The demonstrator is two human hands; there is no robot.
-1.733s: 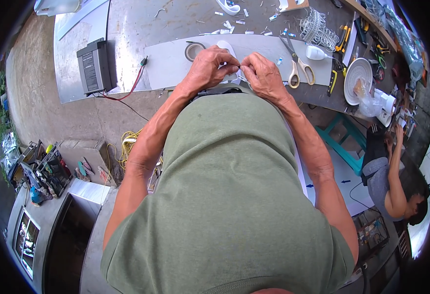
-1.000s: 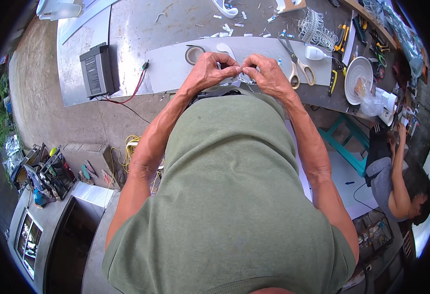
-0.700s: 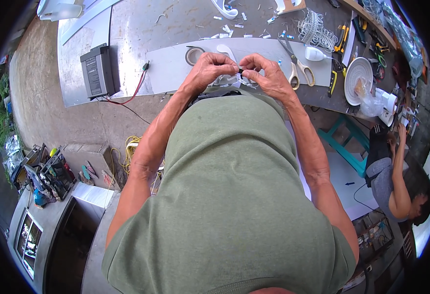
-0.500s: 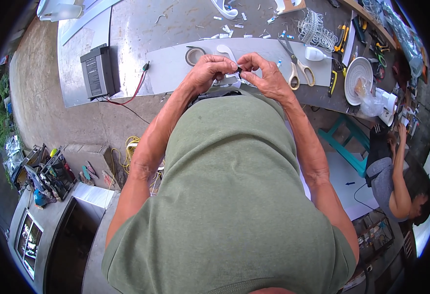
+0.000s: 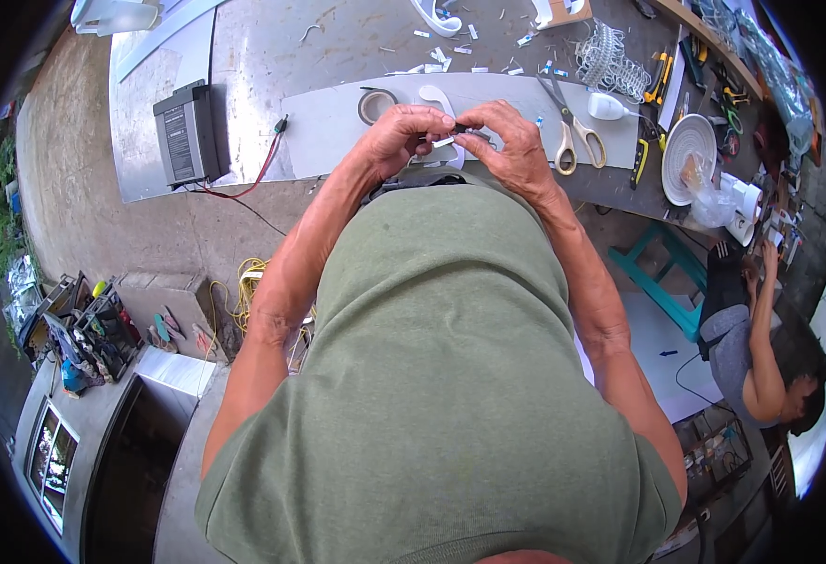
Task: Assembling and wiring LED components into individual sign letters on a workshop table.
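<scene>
Close to my body, at the table's near edge, both hands meet with fingertips pinched together. Between them is a small black strip (image 5: 461,129), too small to name surely. My left hand (image 5: 400,134) is closed on its left end and my right hand (image 5: 509,146) on its right end. Just below the fingers a small white piece (image 5: 444,142) shows, partly hidden. A roll of tape (image 5: 376,106) lies left of the hands, and a white curved plastic part (image 5: 436,98) sits just beyond them. To the right lie scissors with cream handles (image 5: 566,150).
A grey sheet (image 5: 323,127) covers the table's near side. A black box with cables (image 5: 185,136) stands left. Small white-and-blue pieces (image 5: 436,58) and a heap of white wire (image 5: 608,62) lie beyond. A white round plate (image 5: 688,155), a green stool (image 5: 662,273) and another person (image 5: 751,348) are right.
The right hand has shifted slightly, its fingers now more stretched along the black strip. The left hand stays almost in place, and the view has tilted a little.
</scene>
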